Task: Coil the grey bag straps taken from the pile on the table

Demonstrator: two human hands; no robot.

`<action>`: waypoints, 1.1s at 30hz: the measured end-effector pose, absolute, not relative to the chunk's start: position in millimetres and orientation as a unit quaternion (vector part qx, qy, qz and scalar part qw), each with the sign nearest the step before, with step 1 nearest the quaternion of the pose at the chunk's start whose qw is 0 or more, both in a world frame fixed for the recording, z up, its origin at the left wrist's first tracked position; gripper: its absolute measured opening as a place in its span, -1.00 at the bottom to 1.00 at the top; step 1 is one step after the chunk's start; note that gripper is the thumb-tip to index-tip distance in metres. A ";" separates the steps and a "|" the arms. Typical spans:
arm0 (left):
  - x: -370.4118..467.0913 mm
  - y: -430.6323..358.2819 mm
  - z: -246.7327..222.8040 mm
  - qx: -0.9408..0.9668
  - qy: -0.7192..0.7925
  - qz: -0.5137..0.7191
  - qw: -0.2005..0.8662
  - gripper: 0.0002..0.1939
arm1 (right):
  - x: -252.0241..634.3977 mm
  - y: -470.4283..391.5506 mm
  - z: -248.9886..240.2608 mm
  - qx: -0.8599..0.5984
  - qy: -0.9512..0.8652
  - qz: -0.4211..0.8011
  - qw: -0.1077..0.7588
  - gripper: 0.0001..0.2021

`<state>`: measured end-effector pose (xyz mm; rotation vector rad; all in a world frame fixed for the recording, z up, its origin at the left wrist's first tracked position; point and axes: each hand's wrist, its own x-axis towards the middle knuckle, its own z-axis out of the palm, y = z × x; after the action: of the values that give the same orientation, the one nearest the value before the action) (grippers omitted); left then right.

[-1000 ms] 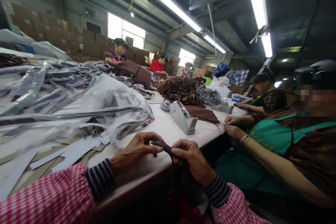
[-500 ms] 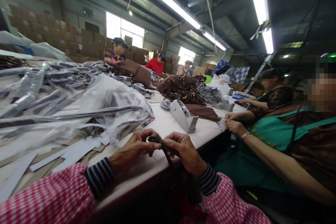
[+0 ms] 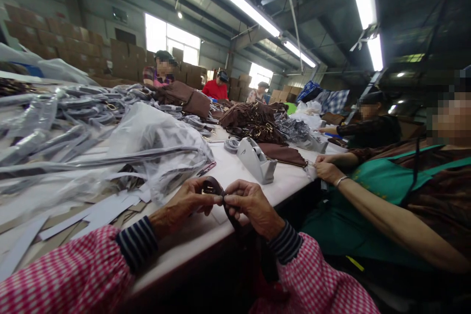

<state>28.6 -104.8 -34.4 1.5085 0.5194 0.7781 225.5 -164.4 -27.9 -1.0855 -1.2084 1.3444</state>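
Note:
Between my two hands, just over the table's front edge, is a dark brown strap (image 3: pixel 231 219) with a metal buckle near its looped end. My left hand (image 3: pixel 191 201) is closed on the looped end, thumb and fingers pinching it by the buckle. My right hand (image 3: pixel 252 206) pinches the strap right beside the left fingertips. The strap's lower part hangs below the hands and fades into the dark under the table. A grey tape dispenser (image 3: pixel 257 162) stands on the table beyond my right hand. Small scissors or snips (image 3: pixel 206 169) lie beyond my left hand.
Clear plastic bags (image 3: pixel 162 142) and grey-wrapped straps (image 3: pixel 77 108) cover the left of the table (image 3: pixel 224 157), with card strips (image 3: pixel 106 213) nearer me. Brown pouches (image 3: pixel 253 120) are piled farther back. A co-worker in a green apron (image 3: pixel 371 191) sits close at right.
My right fingers have shifted slightly left along the strap, closer to my left fingertips. Both hands still hold the strap. A farther co-worker at right has stretched an arm over the table.

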 end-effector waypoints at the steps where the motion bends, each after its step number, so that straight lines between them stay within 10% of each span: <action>1: 28.6 -104.8 -34.8 0.651 0.233 0.342 0.636 -0.78 | 228.0 -160.8 -23.1 -0.450 -0.530 0.542 0.472 -0.64; 17: 33.5 -104.8 -37.8 0.650 0.289 0.327 0.622 -0.78 | 209.9 -124.2 14.0 -0.478 -0.778 0.240 0.330 -0.87; 26: 41.4 -116.6 -31.6 0.721 0.318 0.319 0.527 -0.82 | 165.0 -119.0 64.8 -0.250 -0.936 -0.245 0.037 -0.77; 33: 29.6 -112.0 -36.6 0.636 0.275 0.329 0.641 -0.69 | 193.6 -107.2 58.0 -0.401 -0.844 -0.096 0.343 -0.54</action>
<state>29.6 -112.0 -36.6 1.4506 0.6258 0.7510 193.6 -107.2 58.0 -1.0415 -2.1931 -0.2503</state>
